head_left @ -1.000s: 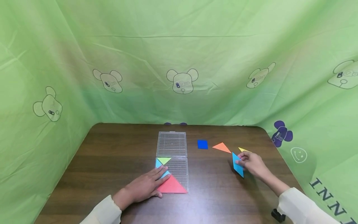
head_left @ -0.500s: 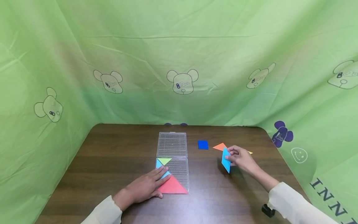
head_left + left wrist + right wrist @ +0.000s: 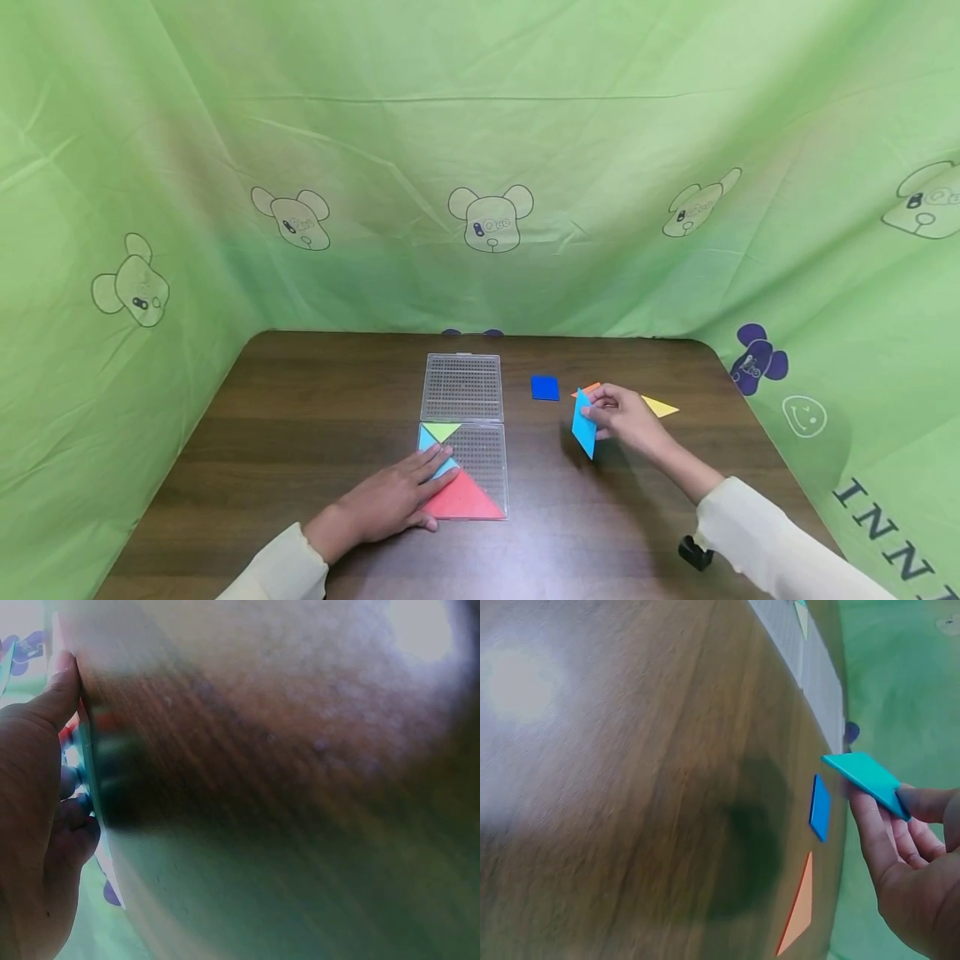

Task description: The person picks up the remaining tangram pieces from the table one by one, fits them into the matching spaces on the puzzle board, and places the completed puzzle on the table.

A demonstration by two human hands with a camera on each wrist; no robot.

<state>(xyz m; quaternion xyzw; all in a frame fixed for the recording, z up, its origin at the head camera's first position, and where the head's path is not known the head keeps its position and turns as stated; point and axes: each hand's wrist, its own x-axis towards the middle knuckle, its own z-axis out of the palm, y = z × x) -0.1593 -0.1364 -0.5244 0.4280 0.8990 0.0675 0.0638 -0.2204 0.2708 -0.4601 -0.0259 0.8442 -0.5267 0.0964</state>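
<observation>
The light-blue piece [image 3: 583, 427] was pinched by the right hand [image 3: 627, 418] above the worktop [image 3: 315, 417]; on the red triangle [image 3: 467, 500] in the case [image 3: 462, 387], the left hand [image 3: 390, 500] was rested, fingers extended, presumably for steadying

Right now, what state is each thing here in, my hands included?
Clear case, unfolded open.
Green triangle, flat in case.
Red triangle, in case, partly covered.
Pale-blue piece, in case, partly covered.
Blue square, flat on table.
Orange triangle, flat on table.
Yellow piece, flat on table.
Held cyan piece, raised, tilted steeply.
Left hand, resting across pale-blue piece and red triangle.
Right hand, pinching it.
</observation>
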